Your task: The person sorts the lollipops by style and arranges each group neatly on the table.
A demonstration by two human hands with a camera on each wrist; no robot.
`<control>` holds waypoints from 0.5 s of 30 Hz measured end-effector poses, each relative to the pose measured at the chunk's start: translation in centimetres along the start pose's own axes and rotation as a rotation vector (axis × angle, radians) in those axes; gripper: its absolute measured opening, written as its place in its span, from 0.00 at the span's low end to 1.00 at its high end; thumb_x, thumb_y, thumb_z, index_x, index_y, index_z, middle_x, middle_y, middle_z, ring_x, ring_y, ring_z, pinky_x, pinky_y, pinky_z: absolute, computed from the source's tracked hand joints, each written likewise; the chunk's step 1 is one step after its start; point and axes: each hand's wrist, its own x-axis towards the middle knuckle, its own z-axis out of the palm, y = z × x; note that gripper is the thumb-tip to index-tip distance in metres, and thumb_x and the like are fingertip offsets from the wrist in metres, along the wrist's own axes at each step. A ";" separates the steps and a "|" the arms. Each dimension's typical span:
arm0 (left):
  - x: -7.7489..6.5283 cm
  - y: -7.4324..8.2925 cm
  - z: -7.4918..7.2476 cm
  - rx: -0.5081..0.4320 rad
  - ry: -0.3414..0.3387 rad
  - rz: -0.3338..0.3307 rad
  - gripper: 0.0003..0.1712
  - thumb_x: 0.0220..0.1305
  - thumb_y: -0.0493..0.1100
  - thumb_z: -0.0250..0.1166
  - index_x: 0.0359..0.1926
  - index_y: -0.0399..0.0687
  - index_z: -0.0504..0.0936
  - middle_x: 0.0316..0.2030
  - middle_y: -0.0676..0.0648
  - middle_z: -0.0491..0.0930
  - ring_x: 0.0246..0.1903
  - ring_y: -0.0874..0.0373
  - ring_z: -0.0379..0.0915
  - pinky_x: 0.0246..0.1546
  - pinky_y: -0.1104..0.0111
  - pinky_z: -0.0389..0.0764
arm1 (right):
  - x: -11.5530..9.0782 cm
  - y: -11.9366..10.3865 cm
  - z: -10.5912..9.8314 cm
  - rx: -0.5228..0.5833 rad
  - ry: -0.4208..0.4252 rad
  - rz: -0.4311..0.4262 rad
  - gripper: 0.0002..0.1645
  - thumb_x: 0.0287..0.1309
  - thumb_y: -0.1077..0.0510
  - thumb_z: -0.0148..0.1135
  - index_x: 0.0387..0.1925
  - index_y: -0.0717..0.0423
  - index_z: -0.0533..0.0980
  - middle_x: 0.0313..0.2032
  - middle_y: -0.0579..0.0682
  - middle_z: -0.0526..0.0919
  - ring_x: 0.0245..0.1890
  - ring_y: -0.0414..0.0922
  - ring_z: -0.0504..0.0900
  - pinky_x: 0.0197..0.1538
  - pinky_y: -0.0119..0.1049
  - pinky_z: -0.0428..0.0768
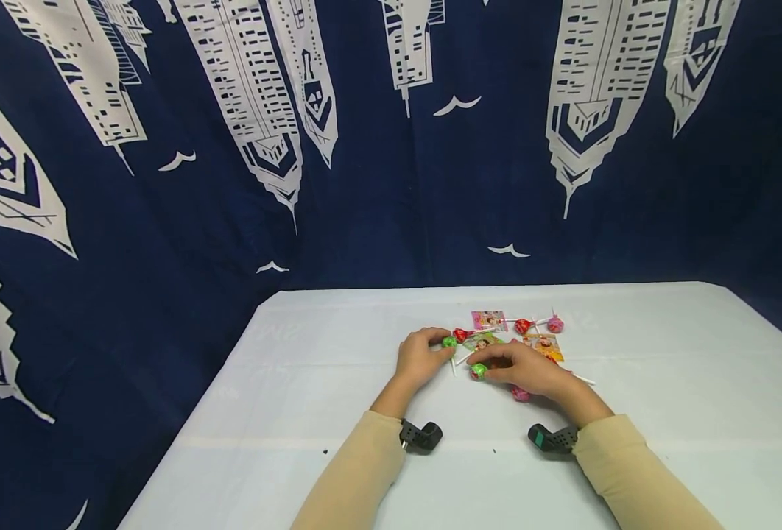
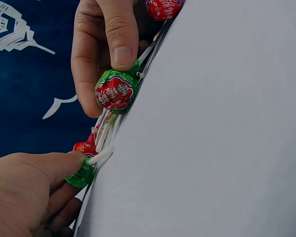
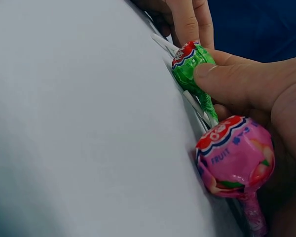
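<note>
My left hand (image 1: 423, 357) pinches a green-wrapped lollipop (image 2: 81, 177) between thumb and fingers, its white stick pointing away from the palm. Close by on the right, my right hand (image 1: 526, 368) grips a second green lollipop (image 3: 190, 69) with a red label, the thumb resting on its wrapper. A pink fruit lollipop (image 3: 235, 155) lies on the table beneath the right hand's wrist side. Beyond the left fingertips is a red lollipop (image 1: 461, 335). The right hand partly covers several sweets.
Behind the hands, a pink packet (image 1: 490, 320), a green packet (image 1: 482, 341) and an orange packet (image 1: 545, 346) lie among more lollipops, including a red one (image 1: 522, 326) and a pink one (image 1: 555, 324). The white table (image 1: 285, 412) meets a dark blue printed curtain (image 1: 391, 184).
</note>
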 end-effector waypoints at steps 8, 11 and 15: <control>-0.2 0.5 -0.4 -0.111 0.000 -0.063 0.14 0.60 0.45 0.71 0.49 0.52 0.88 0.45 0.51 0.88 0.52 0.53 0.81 0.58 0.60 0.78 | 0.0 0.1 0.1 0.030 -0.005 -0.003 0.17 0.64 0.60 0.64 0.54 0.51 0.82 0.53 0.53 0.84 0.44 0.43 0.74 0.47 0.28 0.75; -0.3 0.6 -0.6 -0.144 -0.005 -0.080 0.13 0.60 0.45 0.71 0.47 0.53 0.88 0.43 0.51 0.88 0.50 0.54 0.82 0.57 0.61 0.78 | 0.0 0.2 0.2 0.029 -0.004 0.009 0.16 0.64 0.60 0.64 0.53 0.49 0.82 0.52 0.52 0.84 0.42 0.43 0.73 0.45 0.28 0.75; -0.4 0.6 -0.6 -0.177 -0.007 -0.100 0.12 0.58 0.45 0.72 0.45 0.53 0.89 0.41 0.51 0.88 0.48 0.55 0.81 0.55 0.61 0.78 | 0.0 0.2 0.2 0.039 -0.003 0.017 0.16 0.64 0.60 0.64 0.53 0.50 0.82 0.51 0.52 0.83 0.42 0.44 0.72 0.44 0.29 0.74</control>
